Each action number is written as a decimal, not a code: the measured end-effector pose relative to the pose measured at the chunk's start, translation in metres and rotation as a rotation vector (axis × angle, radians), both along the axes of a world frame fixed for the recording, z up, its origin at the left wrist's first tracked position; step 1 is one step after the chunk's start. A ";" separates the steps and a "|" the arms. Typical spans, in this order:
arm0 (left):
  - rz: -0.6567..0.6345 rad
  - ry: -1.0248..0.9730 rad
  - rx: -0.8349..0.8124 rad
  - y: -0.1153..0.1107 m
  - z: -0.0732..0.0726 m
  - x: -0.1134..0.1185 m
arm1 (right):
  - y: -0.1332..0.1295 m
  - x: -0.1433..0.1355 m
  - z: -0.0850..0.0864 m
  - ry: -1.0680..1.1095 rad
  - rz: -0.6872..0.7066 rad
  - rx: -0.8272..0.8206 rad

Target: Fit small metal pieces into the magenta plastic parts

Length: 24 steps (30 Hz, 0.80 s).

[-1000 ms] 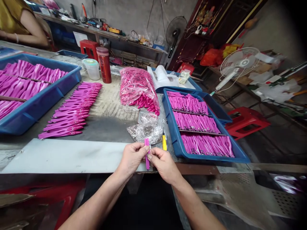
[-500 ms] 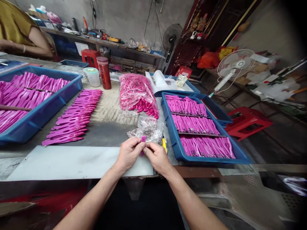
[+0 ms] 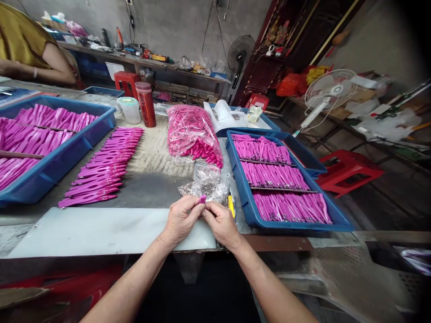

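Near the table's front edge, my left hand [image 3: 182, 220] and my right hand [image 3: 222, 223] meet, both pinching one small purple piece [image 3: 202, 199]. Only its top end shows above the fingers. Just behind them lies a clear plastic bag with small metal parts [image 3: 209, 185], and a yellow-handled tool [image 3: 230, 205] rests beside my right hand. A white board [image 3: 101, 231] lies under and left of my hands. Purple pieces with darker pink tips [image 3: 104, 166] form a long row at the left. A plastic bag of pink parts [image 3: 191, 132] stands behind.
Blue trays of purple pieces stand left [image 3: 79, 143] and right [image 3: 247, 214]. A red bottle [image 3: 146, 105] and a lidded tub [image 3: 129, 110] are at the back. A person [image 3: 30, 49] sits at the far left. A red stool [image 3: 350, 170] is at the right.
The purple piece shows less above and below my fingers, and its top end sits slightly lower. My hands remain together in almost the same place.
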<state>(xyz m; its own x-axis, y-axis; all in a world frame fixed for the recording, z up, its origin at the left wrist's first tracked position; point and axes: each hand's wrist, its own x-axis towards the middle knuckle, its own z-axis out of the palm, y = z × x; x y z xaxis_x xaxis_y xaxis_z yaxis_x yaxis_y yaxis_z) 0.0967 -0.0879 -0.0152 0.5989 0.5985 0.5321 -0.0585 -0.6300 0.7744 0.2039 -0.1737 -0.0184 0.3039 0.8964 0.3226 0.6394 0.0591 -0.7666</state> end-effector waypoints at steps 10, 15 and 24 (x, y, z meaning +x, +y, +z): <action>0.001 -0.012 0.013 -0.001 -0.004 0.001 | -0.002 0.000 -0.004 -0.011 0.000 0.030; 0.010 0.010 -0.077 -0.001 -0.003 0.002 | 0.000 0.000 -0.005 0.001 -0.001 0.010; 0.025 0.042 -0.373 0.003 0.009 0.003 | 0.002 0.001 0.008 0.107 0.028 -0.061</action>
<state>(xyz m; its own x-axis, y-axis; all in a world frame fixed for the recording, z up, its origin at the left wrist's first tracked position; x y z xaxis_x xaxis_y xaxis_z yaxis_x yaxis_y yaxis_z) 0.0994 -0.0853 -0.0058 0.5985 0.7611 0.2500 -0.0102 -0.3049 0.9523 0.2052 -0.1713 -0.0106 0.3085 0.9219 0.2345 0.5528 0.0269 -0.8329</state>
